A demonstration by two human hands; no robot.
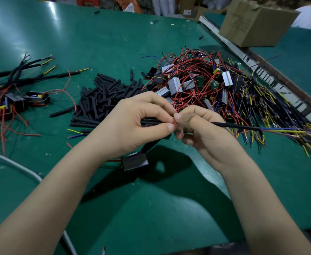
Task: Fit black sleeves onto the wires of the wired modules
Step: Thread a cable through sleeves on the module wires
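Red wires [174,122] perhaps pinched between both curled hands' fingertips [170,127].

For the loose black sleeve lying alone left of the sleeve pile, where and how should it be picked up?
Pinch the lone black sleeve across its middle, coming from above. It lies flat on the green table, clear of the sleeve pile along most of its length, so fingers can likely close on both long sides without disturbing others.

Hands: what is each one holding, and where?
Left hand pinches the red wires at their ends; right hand grips the black sleeve at its near end.
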